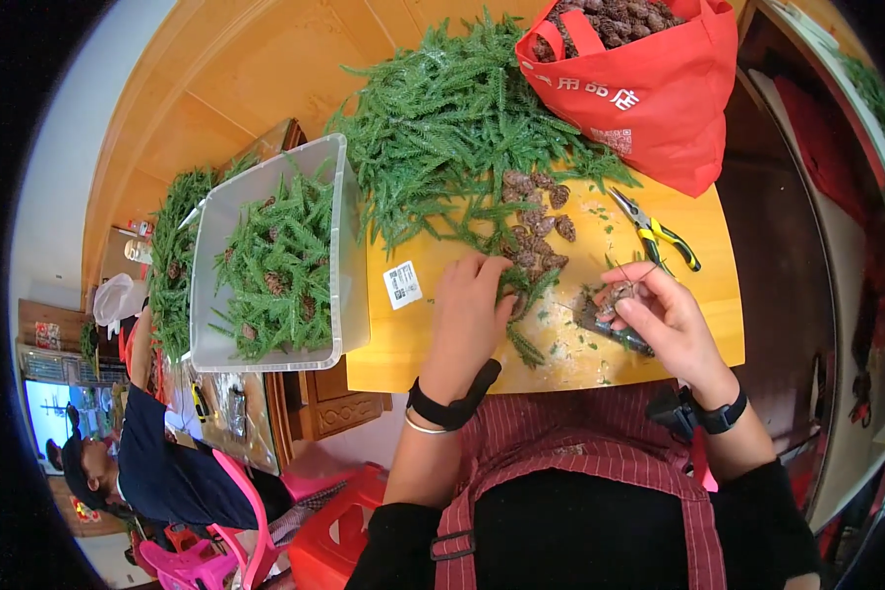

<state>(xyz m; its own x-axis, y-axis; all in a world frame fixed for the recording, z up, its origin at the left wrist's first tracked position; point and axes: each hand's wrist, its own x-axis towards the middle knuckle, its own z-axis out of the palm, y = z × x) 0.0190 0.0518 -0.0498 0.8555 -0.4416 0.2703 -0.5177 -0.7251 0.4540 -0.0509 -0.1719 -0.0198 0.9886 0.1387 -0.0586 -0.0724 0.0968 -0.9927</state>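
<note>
My left hand (470,307) is over the near middle of the yellow table, its fingers curled on a green artificial pine sprig (526,346). To the right, my right hand (667,320) pinches a brown pine cone (618,293) between thumb and fingers, above a small dark flat object (615,334). Loose pine cones (533,231) lie in a cluster just beyond both hands. Pliers with yellow and black handles (659,231) rest open-jawed on the table, past my right hand.
A heap of green sprigs (452,118) covers the table's far side. Behind on the right stands a red bag (649,108) full of pine cones. At left is a clear plastic bin (339,256) of sprigs with cones. A person (182,462) sits at another table farther left.
</note>
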